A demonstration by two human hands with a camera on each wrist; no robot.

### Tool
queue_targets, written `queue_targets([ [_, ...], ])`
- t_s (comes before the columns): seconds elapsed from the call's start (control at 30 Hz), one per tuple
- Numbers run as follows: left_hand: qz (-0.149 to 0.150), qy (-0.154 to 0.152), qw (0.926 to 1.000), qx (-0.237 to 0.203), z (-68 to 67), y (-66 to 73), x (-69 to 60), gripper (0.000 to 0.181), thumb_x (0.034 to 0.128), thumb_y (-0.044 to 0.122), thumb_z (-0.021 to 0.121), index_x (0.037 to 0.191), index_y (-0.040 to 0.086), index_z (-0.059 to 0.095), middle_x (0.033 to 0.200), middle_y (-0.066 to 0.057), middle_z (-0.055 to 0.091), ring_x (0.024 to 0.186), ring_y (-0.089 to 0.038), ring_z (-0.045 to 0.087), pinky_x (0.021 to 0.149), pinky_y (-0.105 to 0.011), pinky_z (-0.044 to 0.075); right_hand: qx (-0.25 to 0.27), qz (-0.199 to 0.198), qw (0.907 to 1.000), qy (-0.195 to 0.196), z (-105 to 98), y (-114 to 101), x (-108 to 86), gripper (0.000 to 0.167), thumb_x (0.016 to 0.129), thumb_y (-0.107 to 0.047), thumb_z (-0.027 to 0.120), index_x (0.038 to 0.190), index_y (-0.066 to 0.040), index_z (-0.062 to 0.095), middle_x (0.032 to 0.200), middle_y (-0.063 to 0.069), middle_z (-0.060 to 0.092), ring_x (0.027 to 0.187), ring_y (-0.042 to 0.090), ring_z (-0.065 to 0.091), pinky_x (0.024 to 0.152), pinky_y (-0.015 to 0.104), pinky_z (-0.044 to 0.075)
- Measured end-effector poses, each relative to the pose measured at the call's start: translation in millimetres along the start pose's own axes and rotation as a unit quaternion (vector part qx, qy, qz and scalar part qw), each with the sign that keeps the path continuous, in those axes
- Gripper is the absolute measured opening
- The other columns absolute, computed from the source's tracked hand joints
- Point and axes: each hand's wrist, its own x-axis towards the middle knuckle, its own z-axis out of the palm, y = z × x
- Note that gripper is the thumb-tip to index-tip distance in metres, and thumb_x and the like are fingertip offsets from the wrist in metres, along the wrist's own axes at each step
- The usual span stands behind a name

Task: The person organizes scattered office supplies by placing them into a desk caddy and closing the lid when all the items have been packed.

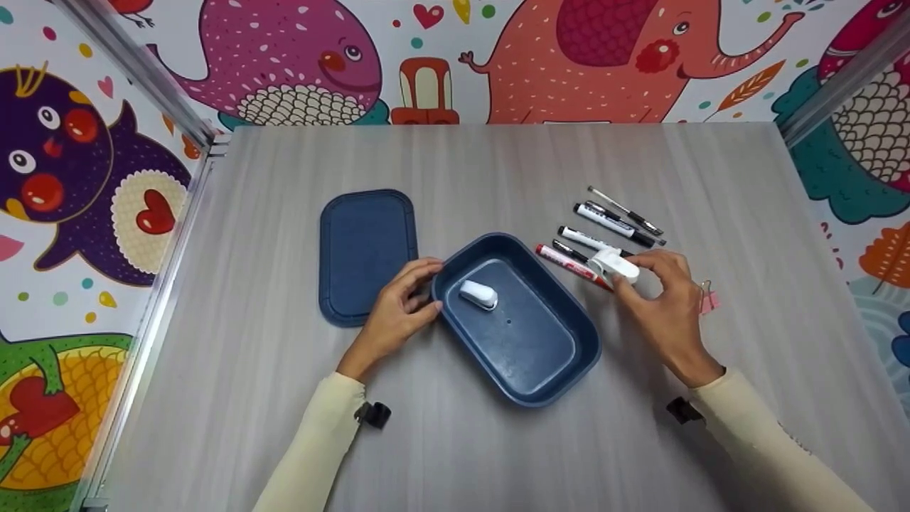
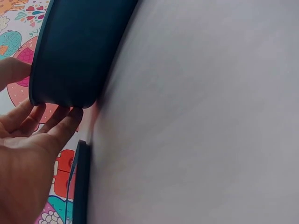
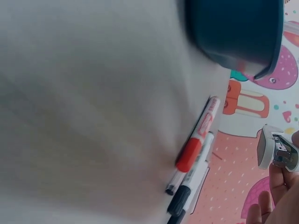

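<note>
A dark blue plastic box [image 1: 509, 370] stands without its lid on the table, turned at a slant. My left hand [image 1: 398, 313] grips its left corner, thumb and fingers on either side, as the left wrist view also shows. A small white object [image 1: 478, 294], rounded like a mini stapler, lies inside the box. To the right of the box, my right hand [image 1: 665, 302] pinches a small white hole punch [image 1: 615, 267] above the pens. Its metal mechanism shows in the right wrist view. The hole punch partly covers the red marker [image 1: 565, 262].
The blue lid [image 1: 368, 256] lies flat left of the box. Several pens and markers, including a black-capped marker [image 1: 604, 222] and a clear pen [image 1: 625, 211], lie in a rough row at the right. A pink binder clip [image 1: 709, 302] is partly behind my right hand.
</note>
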Motion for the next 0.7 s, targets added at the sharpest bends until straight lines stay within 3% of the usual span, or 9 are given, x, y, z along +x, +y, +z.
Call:
queue_targets([
  [0.2, 0.001, -0.002, 1.0, 0.002, -0.3, -0.7, -0.4, 0.055, 0.099, -0.005, 0.075, 0.152, -0.003, 0.06, 0.161, -0.014, 0.052, 0.147, -0.033, 0.054, 0.105, -0.044, 0.055, 0.028, -0.016, 0.9994, -0.011, 2.6, -13.7, -3.1, 0.024, 0.086, 0.006, 0.088, 0.108, 0.002, 0.08, 0.115, 0.014, 0.075, 0.119, 0.014, 0.055, 0.104, 0.024, 0.038],
  [0.47, -0.004, 0.003, 1.0, 0.008, -0.7, 0.0, -0.2, 0.053, 0.0989, -0.005, 0.074, 0.15, -0.002, 0.062, 0.159, -0.012, 0.054, 0.144, -0.03, 0.055, 0.103, -0.038, 0.056, 0.052, -0.042, 0.9976, -0.02, 12.3, -28.9, -7.1, 0.03, 0.08, 0.011, 0.09, 0.107, 0.001, 0.081, 0.112, 0.017, 0.076, 0.119, 0.024, 0.056, 0.102, 0.023, 0.039],
  [0.7, -0.007, 0.001, 1.0, 0.006, 0.4, 0.0, -0.2, 0.052, 0.0993, -0.004, 0.074, 0.15, -0.001, 0.062, 0.159, -0.012, 0.054, 0.145, -0.031, 0.055, 0.103, -0.038, 0.056, 0.065, -0.054, 0.9955, -0.042, 21.1, -42.7, -12.1, 0.029, 0.082, 0.01, 0.089, 0.107, 0.0, 0.081, 0.11, 0.013, 0.076, 0.119, 0.025, 0.056, 0.099, 0.024, 0.043],
])
